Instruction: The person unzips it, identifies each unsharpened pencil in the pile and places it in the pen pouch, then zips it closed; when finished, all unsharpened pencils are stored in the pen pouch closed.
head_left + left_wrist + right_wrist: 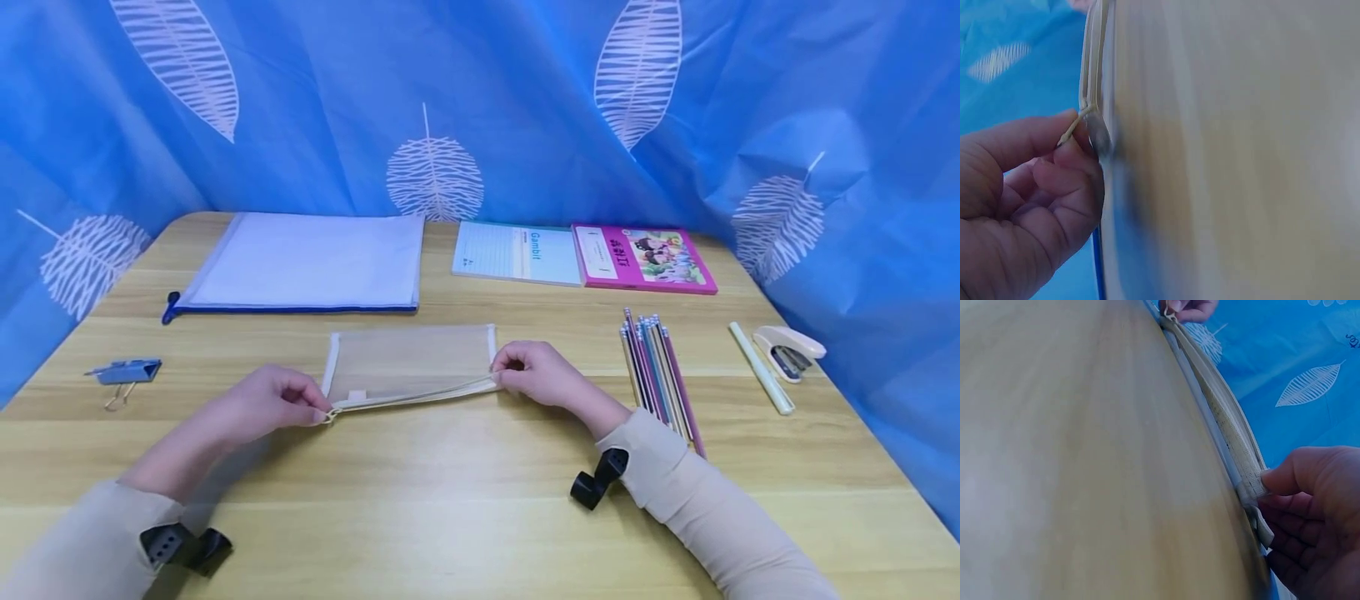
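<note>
The pouch (412, 358) lies with its long axis left-to-right, zip edge (457, 391) near side, left hand (273, 403) pinching the pull (1071, 129), right hand (542, 372) pinching the zip's right end (1249, 481).

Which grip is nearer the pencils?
Right. The right grip holds the pouch by its right end, just left of the pencils; the left grip pinches the zip pull, farther left of them.

Left hand (270, 403) pinches zipper pull (331, 414) of translucent pouch (416, 360); right hand (542, 373) pinches opposite end. Pencils (655, 367) at right.
</note>
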The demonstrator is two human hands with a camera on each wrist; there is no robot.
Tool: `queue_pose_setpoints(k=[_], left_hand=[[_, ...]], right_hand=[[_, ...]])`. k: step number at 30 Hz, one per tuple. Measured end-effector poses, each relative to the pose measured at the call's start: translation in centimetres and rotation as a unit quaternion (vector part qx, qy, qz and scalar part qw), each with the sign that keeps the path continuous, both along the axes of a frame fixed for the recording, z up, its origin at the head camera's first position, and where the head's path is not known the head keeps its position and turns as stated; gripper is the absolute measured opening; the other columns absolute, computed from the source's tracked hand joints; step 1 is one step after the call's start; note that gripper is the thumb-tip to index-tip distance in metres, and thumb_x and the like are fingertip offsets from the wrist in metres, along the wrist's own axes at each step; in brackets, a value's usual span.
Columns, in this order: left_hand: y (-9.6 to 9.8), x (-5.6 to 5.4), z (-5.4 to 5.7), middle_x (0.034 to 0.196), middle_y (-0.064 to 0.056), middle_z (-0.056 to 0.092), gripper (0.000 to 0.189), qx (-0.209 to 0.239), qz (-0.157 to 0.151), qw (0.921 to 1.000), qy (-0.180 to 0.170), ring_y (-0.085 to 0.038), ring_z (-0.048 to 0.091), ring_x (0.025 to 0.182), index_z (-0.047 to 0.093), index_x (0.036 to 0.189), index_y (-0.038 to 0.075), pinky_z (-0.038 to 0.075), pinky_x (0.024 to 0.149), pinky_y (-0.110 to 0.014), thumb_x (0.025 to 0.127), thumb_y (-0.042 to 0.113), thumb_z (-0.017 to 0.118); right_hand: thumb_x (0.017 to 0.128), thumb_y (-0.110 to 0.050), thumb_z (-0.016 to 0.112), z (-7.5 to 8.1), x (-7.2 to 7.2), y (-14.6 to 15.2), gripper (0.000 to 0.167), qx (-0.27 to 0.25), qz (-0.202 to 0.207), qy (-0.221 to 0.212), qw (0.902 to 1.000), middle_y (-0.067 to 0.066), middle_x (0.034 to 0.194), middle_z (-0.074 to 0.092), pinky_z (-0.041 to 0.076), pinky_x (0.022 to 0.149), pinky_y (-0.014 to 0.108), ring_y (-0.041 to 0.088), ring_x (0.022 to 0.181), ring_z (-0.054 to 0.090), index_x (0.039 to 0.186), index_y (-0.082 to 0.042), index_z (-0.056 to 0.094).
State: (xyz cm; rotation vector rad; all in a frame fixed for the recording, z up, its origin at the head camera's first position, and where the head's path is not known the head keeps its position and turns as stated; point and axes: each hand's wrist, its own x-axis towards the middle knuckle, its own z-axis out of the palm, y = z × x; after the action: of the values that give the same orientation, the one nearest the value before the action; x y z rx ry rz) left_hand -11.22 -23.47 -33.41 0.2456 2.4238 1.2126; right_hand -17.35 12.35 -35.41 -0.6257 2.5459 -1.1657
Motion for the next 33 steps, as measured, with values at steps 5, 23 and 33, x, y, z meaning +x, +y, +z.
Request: queue_pose_setpoints(k=[5,23,33], left_hand=[[-2.1,0.7,0.0,0.075,-0.003,0.057,0.018,0.031,0.002,0.999,-0.033,-0.013,0.048,0.066,0.065,0.092,-0.002,0.043,0.059,-0.026,0.081,0.012,0.067],[5.4,-3.0,2.5,0.104,-0.008,0.06,0.042,-0.065,-0.138,0.9814,0.116,-0.022,0.056,0.097,0.057,0.117,0.005,0.049,0.082,-0.037,0.082,0.024,0.07],[9.1,-5.8,0.8,0.104,-0.008,0.054,0.052,-0.151,-0.242,0.9551,0.08,-0.02,0.05,0.09,0.052,0.123,0.012,0.045,0.081,-0.037,0.075,0.013,0.074]], right_hand=[[0.082,-0.012,0.059,0.0,-0.3,-0.1,0.004,0.01,0.001,-0.001,0.9999,-0.002,0.07,0.056,0.043,0.06,0.027,0.013,0.064,0.049,0.08,-0.012,0.063],[0.084,-0.01,0.061,-0.4,-0.5,0.7,0.006,-0.012,0.012,-0.012,0.9998,0.0,0.077,0.059,0.043,0.059,0.027,0.012,0.063,0.048,0.087,-0.009,0.066],[0.085,-0.012,0.063,-0.5,-0.4,0.6,0.007,-0.028,0.011,-0.013,0.9995,0.003,0.087,0.063,0.044,0.062,0.027,0.013,0.066,0.049,0.089,-0.009,0.067]])
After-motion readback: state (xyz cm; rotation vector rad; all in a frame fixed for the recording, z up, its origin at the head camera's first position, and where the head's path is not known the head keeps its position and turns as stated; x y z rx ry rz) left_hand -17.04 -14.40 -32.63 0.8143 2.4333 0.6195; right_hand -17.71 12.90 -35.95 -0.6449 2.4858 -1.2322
